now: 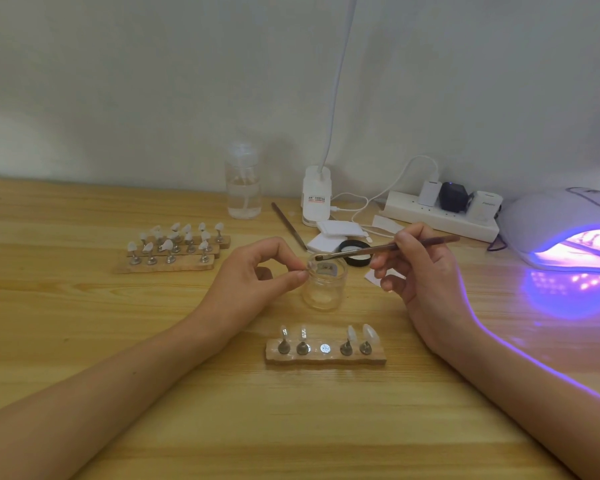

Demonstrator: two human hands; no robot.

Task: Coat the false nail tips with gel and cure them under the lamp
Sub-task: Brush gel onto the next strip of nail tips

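My left hand (pixel 257 271) pinches a small clear nail tip (pixel 310 266) between thumb and forefinger, just over the rim of an open glass gel jar (pixel 324 289). My right hand (pixel 418 268) holds a thin brush (pixel 385 249) like a pen, its bristle end touching the held tip above the jar. In front of me a wooden holder (pixel 326 356) carries several nail tips on metal stands, with one bare magnet spot in its middle. The curing lamp (pixel 561 223) glows purple at the right, with a holder inside it.
Three more wooden holders (pixel 174 252) with several nail tips lie at the left. Behind the jar are its black lid (pixel 357 258), white pads (pixel 336 233), a second brush (pixel 288 225), a clear pump bottle (pixel 244 188), a desk lamp base (pixel 316 195) and a power strip (pixel 440 213).
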